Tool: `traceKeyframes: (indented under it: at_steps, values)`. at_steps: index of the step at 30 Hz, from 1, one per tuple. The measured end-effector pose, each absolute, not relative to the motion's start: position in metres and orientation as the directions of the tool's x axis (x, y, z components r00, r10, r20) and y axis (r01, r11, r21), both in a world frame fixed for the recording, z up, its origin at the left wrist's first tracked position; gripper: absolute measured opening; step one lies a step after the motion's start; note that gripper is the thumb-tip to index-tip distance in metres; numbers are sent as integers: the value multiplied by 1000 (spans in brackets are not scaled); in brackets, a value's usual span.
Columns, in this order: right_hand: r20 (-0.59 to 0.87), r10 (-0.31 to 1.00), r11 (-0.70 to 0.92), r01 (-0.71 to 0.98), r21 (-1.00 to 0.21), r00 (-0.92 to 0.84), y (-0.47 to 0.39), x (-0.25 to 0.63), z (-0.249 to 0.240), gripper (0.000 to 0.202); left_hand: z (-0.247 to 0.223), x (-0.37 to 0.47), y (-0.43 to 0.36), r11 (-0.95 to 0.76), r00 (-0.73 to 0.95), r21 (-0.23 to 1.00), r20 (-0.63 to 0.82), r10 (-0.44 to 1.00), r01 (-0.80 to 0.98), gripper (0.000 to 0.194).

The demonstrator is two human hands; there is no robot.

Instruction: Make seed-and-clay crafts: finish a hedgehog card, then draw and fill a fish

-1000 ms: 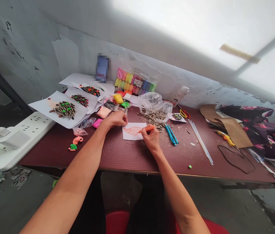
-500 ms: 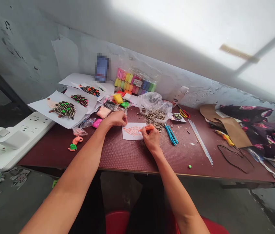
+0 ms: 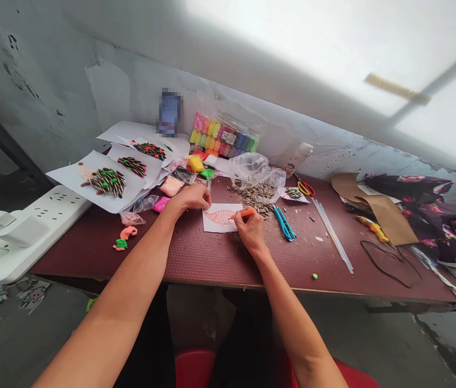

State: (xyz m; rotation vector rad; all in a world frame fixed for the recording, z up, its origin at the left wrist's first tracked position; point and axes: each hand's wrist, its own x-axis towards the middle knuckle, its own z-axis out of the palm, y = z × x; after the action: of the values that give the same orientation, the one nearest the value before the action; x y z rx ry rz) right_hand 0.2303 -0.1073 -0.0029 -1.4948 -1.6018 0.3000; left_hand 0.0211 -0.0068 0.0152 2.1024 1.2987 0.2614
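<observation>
A small white sheet of paper (image 3: 211, 227) lies on the dark red table, bearing an orange drawing of a rounded, pointed shape filled with short marks. At its upper left corner my left hand (image 3: 196, 198) has its fingers closed on the edge. My right hand (image 3: 251, 229) grips an orange marker (image 3: 246, 213), its tip on or just over the drawing's right part. Behind the sheet, striped sunflower seeds (image 3: 255, 193) spill out of a clear plastic bag (image 3: 252, 166). A blue utility knife (image 3: 284, 222) rests to the right of my right hand.
Seed-covered pictures (image 3: 109, 182) lie at left beside a white power strip (image 3: 46, 221). Coloured clay packs (image 3: 223, 134) lean on the wall. Red-yellow scissors (image 3: 306, 187), glue sticks (image 3: 332, 234), a yellow glue gun (image 3: 378, 231) and patterned cloth (image 3: 433, 215) occupy the right side.
My right hand and the marker have shifted very slightly over the drawing. My left hand and the paper stay in place.
</observation>
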Motion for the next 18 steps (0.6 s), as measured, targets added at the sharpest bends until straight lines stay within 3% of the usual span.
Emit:
traceKeyframes:
  at_steps: [18]
  values:
    - [429,894,239,677,-696,126,-107,231,-5,23,15,21,-5,-291,489,622,-173,855,727,30]
